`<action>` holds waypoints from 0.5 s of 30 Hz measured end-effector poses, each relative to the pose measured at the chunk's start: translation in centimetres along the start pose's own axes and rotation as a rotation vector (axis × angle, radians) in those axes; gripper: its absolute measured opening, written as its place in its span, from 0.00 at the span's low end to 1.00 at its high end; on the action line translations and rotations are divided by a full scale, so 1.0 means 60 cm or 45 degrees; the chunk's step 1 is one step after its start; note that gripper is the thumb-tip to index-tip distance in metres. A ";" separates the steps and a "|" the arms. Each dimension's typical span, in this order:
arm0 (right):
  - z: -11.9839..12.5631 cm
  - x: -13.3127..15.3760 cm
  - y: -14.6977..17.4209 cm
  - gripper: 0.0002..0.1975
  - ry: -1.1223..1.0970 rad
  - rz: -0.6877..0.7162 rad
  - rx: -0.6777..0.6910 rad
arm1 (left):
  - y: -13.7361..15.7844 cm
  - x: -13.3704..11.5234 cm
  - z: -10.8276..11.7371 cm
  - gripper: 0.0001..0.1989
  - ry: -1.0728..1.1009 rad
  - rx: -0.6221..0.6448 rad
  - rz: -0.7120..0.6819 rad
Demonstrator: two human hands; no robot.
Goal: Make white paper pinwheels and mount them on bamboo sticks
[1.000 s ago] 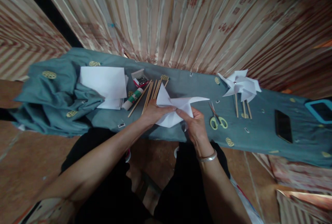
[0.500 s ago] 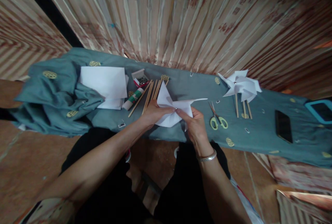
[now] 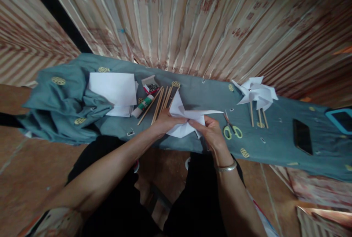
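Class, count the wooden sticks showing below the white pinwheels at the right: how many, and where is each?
3: a left stick, a middle stick and a right stick, side by side below the white pinwheels. Others may be hidden beneath them.

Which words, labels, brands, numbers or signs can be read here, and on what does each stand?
None can be read.
Tube: any print is too small and blurred.
Box: any print is too small.
Cloth: little label-like marks, too small.
Curtain: red marks, too blurred to call writing.
Folded paper: no text seen.
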State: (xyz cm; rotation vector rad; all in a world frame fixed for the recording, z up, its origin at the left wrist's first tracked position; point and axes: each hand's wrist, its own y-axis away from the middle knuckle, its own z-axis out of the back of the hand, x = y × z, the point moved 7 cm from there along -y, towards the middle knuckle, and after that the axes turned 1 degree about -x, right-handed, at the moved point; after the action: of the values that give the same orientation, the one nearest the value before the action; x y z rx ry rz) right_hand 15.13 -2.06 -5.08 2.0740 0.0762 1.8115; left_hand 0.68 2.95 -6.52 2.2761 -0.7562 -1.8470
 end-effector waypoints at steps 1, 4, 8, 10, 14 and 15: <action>-0.002 -0.002 0.000 0.18 -0.006 -0.007 0.000 | 0.000 0.002 0.000 0.14 0.003 -0.001 0.001; -0.005 -0.005 -0.001 0.18 0.011 -0.023 -0.005 | 0.001 0.006 0.001 0.13 0.013 0.000 -0.006; -0.006 -0.002 0.000 0.18 0.061 -0.023 0.013 | 0.005 0.005 0.001 0.12 0.026 -0.013 -0.020; -0.006 -0.001 0.000 0.18 0.068 -0.007 0.013 | 0.006 0.005 0.001 0.12 0.025 -0.014 -0.006; -0.003 0.001 0.001 0.16 0.125 0.049 -0.004 | 0.005 0.010 -0.001 0.10 0.013 0.016 0.043; -0.001 0.002 0.001 0.15 0.135 0.062 -0.011 | 0.004 0.010 -0.002 0.10 0.020 0.035 0.044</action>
State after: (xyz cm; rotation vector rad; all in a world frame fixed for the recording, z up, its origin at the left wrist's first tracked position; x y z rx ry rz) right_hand 15.07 -2.04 -4.96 1.9894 0.0469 1.9461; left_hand 0.77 2.42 -6.94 2.2768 -0.8181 -1.8127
